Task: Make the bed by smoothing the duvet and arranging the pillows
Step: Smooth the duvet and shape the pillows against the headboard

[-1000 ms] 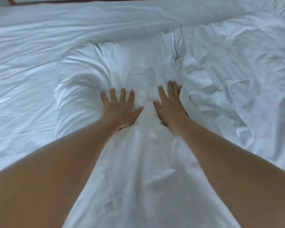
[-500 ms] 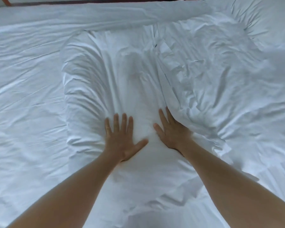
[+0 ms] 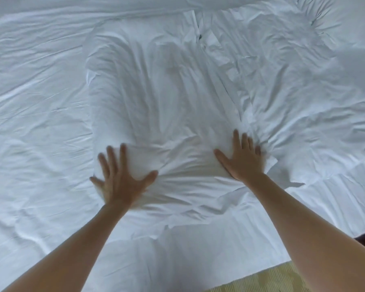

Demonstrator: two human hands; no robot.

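Both arms reached forward; left hand [image 3: 120, 182] and right hand [image 3: 243, 160] pressed palm-down, fingers spread, on near corners of white pillow [image 3: 162, 98], atop wrinkled bed sheet [image 3: 34, 102].

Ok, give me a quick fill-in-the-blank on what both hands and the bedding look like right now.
1. Both hands lie flat with ____ fingers on the pillow.
2. The left hand looks blurred; the ____ hand looks sharper.
3. All the bedding is ____ in colour.
4. The crumpled duvet lies on the pillow's ____ side.

Missing words: spread; right; white; right
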